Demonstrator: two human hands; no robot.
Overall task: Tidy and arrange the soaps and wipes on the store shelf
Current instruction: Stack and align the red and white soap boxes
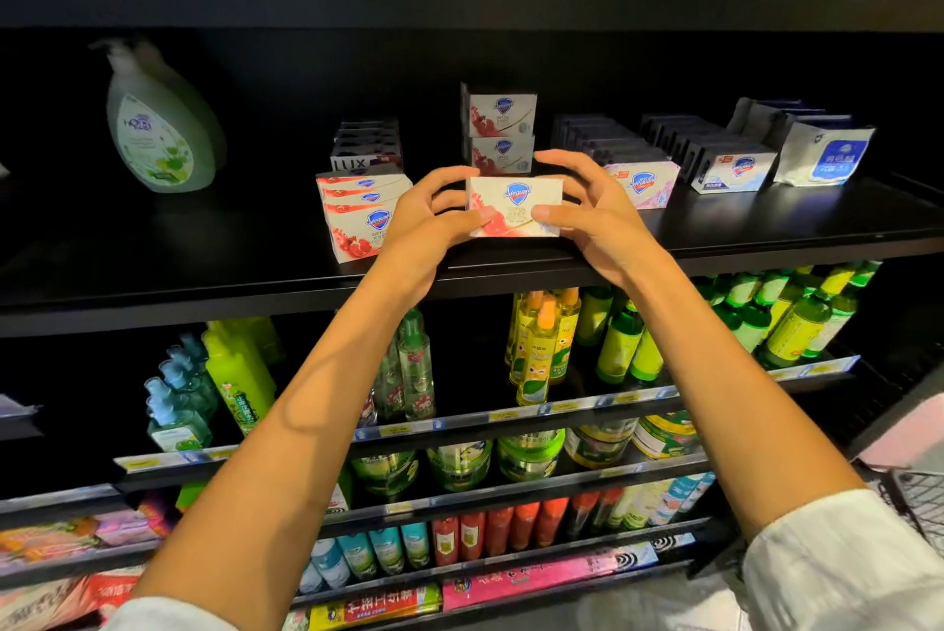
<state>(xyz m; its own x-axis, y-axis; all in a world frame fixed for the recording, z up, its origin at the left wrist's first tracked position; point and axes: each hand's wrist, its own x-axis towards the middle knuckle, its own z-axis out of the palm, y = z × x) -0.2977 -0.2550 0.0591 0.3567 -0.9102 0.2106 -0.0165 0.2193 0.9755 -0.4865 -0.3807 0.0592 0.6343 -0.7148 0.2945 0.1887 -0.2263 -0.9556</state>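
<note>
Black shelf [214, 267], rectangular soap box [513, 206]

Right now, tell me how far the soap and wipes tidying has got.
Done: the dark soap boxes and white wipes packs stand in rows. In hand: the left hand and right hand both hold one white-and-red Safeguard soap box at the shelf's front edge. Left: the tilted stack of red-and-white soap boxes and the two boxes piled behind.
</note>
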